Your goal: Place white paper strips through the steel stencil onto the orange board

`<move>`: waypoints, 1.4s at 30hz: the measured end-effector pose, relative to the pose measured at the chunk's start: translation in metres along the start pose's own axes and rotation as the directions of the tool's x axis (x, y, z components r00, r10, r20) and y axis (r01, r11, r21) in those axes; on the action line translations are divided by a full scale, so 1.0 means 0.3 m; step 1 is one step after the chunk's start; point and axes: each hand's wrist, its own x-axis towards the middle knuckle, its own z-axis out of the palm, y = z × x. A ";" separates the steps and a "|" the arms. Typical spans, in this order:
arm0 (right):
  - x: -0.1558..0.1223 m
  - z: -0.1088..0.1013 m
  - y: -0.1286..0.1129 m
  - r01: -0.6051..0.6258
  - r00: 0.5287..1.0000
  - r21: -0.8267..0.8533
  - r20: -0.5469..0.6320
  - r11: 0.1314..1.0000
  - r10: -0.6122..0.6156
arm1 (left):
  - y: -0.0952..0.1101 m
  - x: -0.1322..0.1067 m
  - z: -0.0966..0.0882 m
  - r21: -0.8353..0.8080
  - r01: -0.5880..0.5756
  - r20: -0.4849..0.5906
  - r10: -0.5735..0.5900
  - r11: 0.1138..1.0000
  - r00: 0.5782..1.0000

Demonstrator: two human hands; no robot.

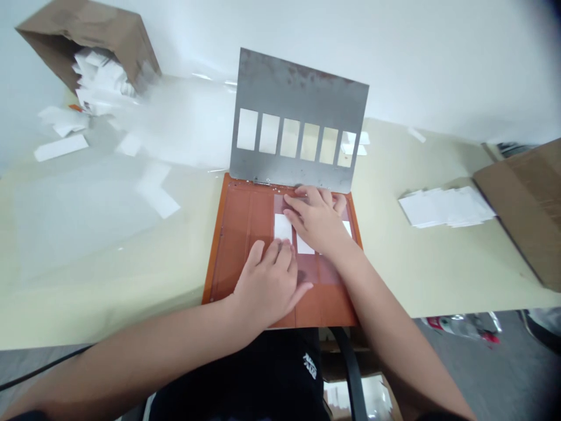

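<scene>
An orange-brown board (232, 234) lies in front of me, with a grey metal plate (302, 76) hinged along its far edge and standing raised. A row of rectangular windows is cut through the plate. On the board lie a clear film (309, 272) and small white cards (283, 225). My left hand (268, 280) has its fingertips on the near edge of the leftmost card, its thumb spread to the right. Over the far side of the cards, my right hand (319, 219) rests with fingers apart, touching the card and film. It partly covers the other cards.
At the back left, a brown paper bag (96, 29) lies on its side, spilling white cards. Clear film sheets (87, 216) spread over the left of the table. To the right are a stack of white cards (445, 207) and a cardboard box (526, 204).
</scene>
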 end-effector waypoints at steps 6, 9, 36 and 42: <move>-0.004 -0.005 -0.003 0.012 0.998 0.151 -0.059 0.988 -0.003 | 0.009 0.002 0.005 0.002 0.020 0.016 -0.020 1.000 1.000; 0.000 -0.008 -0.005 -0.020 0.998 0.293 -0.043 0.956 0.035 | 0.011 0.002 0.003 -0.001 0.026 0.012 -0.026 1.000 1.000; -0.115 0.023 -0.010 0.282 0.932 0.125 -0.270 0.951 -0.240 | 0.019 -0.002 -0.010 -0.011 0.030 0.055 -0.029 0.999 0.998; -0.121 0.028 -0.013 0.276 0.945 0.169 -0.227 0.946 -0.235 | 0.019 -0.001 -0.013 -0.002 0.036 0.056 -0.036 0.999 0.998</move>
